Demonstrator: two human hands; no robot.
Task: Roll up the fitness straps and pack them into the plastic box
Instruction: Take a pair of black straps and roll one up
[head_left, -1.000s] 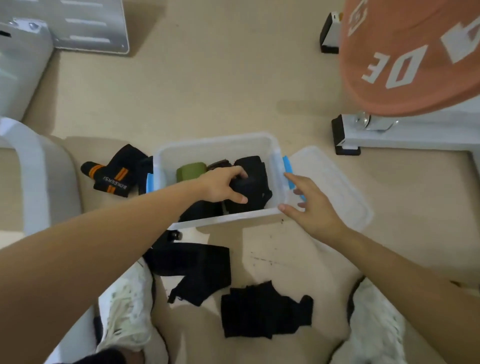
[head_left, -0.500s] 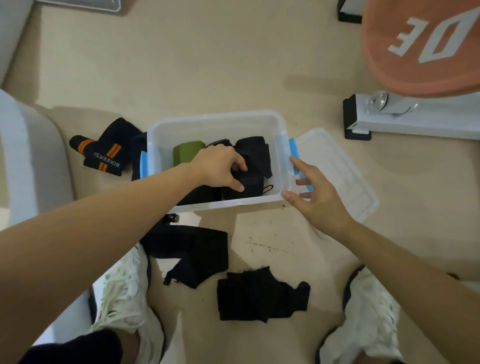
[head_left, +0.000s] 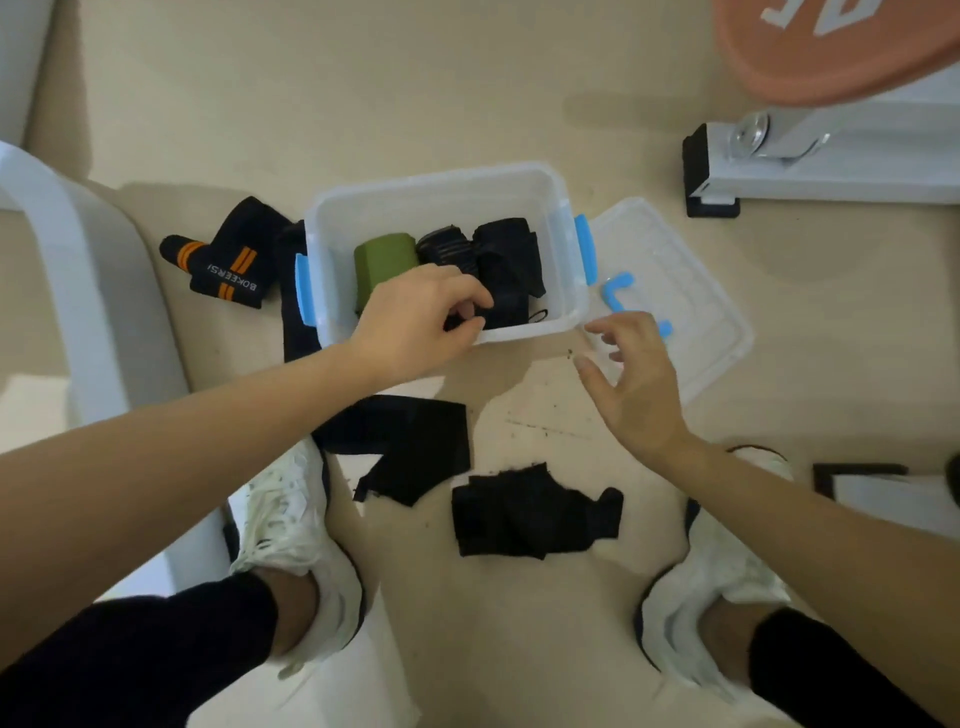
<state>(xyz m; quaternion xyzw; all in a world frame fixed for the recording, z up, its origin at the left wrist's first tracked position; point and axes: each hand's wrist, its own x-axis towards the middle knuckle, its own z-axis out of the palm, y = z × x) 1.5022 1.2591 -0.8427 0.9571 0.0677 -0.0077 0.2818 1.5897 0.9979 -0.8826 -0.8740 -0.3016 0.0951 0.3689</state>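
Note:
A clear plastic box (head_left: 563, 218) with blue latches sits on the floor ahead. Inside lie a green roll (head_left: 384, 257) and rolled black straps (head_left: 506, 260). My left hand (head_left: 415, 322) reaches over the near wall, fingers pinched on a black strap at the box's front. My right hand (head_left: 636, 379) hovers just outside the near right corner, fingers spread, holding nothing. Two loose black straps lie on the floor nearer me, one at left (head_left: 410, 447), one at right (head_left: 530, 514). A black strap with orange stripes (head_left: 228, 265) lies left of the box.
The box's clear lid (head_left: 685, 291) lies flat to the right of the box. A white machine frame (head_left: 831, 161) with an orange weight plate (head_left: 831, 47) stands at the back right. A white bench (head_left: 78, 291) is at left. My white shoes (head_left: 291, 525) flank the loose straps.
My left hand has drawn back toward the box's near wall while still on the black strap. My right hand has come off the box's right side and lifted nearer to me.

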